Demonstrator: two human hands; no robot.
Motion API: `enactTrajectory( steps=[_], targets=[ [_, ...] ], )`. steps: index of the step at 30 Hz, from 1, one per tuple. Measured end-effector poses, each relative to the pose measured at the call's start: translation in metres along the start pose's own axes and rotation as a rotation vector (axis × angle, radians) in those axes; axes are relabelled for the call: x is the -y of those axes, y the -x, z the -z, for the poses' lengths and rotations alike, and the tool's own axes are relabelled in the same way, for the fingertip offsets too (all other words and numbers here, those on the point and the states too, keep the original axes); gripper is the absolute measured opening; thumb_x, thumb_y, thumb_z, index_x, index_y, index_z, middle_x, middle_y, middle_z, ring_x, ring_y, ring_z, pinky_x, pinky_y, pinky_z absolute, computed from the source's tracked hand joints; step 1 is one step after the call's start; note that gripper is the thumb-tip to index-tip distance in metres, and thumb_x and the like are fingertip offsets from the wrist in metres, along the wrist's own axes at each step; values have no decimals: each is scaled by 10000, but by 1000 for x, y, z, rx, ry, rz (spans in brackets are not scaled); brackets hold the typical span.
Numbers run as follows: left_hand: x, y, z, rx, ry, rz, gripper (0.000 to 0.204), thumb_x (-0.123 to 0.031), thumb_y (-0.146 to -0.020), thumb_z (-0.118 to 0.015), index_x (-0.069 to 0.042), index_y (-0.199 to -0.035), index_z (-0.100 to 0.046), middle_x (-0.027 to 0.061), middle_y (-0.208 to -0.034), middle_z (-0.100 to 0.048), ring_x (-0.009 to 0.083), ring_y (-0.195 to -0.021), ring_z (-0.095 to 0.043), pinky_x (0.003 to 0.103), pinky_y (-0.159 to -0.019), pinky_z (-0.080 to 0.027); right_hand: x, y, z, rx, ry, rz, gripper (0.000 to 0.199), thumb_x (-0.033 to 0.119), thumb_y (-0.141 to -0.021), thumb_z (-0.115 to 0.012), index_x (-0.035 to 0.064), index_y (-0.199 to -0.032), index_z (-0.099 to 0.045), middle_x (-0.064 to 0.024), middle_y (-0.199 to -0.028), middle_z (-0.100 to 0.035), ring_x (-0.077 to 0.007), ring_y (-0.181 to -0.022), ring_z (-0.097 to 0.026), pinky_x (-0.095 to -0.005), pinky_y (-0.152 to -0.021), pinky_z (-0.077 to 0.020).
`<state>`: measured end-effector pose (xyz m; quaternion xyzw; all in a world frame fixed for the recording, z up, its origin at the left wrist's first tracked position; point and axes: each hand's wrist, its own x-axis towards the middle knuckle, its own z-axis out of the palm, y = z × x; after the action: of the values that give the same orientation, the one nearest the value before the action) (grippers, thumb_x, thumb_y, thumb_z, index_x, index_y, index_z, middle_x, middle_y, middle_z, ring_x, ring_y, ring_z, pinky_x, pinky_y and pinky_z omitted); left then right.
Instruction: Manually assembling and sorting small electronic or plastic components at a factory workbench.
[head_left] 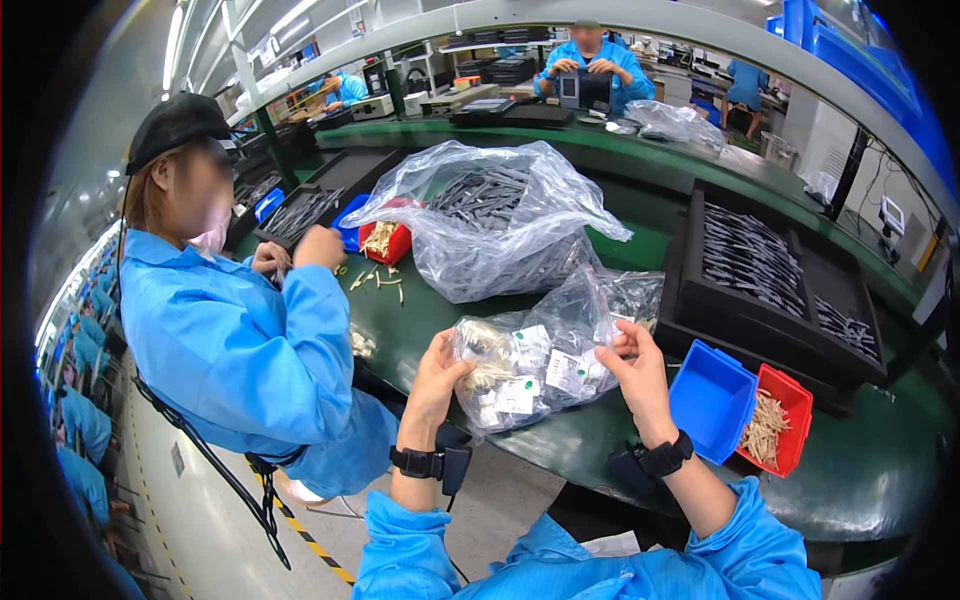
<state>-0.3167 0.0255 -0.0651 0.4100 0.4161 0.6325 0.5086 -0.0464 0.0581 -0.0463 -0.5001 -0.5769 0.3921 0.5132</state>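
A clear plastic bag [560, 312] lies at the table's front edge between my hands. Inside it are small packets with white labels [516, 394] and some cream-coloured pieces at its left end. My left hand [436, 378] grips the bag's left side, fingers bent round the plastic. On the other side, my right hand [636, 372] pinches the bag's right edge between thumb and fingers. Just behind stands a large open clear bag [450, 262] full of thin dark parts [480, 195]. Right of my right hand are an empty-looking blue bin [712, 400] and a red bin [797, 400] holding cream-coloured pieces [765, 430].
A stacked black tray [690, 290] with rows of dark parts stands at the right. To the left, a co-worker in blue [230, 340] works beside another red bin [400, 245] and loose cream pieces [385, 283]. A further person [595, 75] sits across the bench.
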Motion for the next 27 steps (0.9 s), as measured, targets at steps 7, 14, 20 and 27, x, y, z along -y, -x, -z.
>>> enactTrajectory(
  steps=[7, 14, 20, 27],
  targets=[
    [5, 12, -16, -202, -1022, -18, 313, -35, -867, -607, 5, -1156, -493, 84, -1010, -625, 137, -882, -604, 253, -765, -495, 4, -10, 0, 112, 406, 106, 268, 169, -784, -709, -18, -957, -625, -61, -775, -591, -127, -728, -550, -272, -665, -435],
    [-18, -12, -15, -67, 72, -86, 311, -8, -879, -605, 17, -1174, -511, 91, -1063, -631, 115, -928, -605, 251, -801, -496, 12, 2, 12, -173, -275, 0, 136, 131, -889, -626, 11, -825, -620, 36, -689, -559, -37, -624, -457, -210, -565, -371],
    [-5, -35, 17, -239, -600, -225, 85, -79, -902, -604, 3, -918, -621, 3, -801, -622, 43, -726, -539, 187, -659, -423, 1, 25, -8, -68, -252, -123, 183, 122, -952, -528, -12, -1003, -642, -36, -905, -644, -80, -776, -563, -233, -705, -464],
    [1, -60, 56, -203, -424, -210, 85, -69, -897, -591, 13, -904, -613, -9, -780, -608, 41, -703, -515, 186, -626, -396, 28, 33, -6, -25, -541, 186, 134, 91, -971, -469, -12, -958, -553, -95, -1008, -604, -140, -849, -590, -283, -775, -493]
  ],
)
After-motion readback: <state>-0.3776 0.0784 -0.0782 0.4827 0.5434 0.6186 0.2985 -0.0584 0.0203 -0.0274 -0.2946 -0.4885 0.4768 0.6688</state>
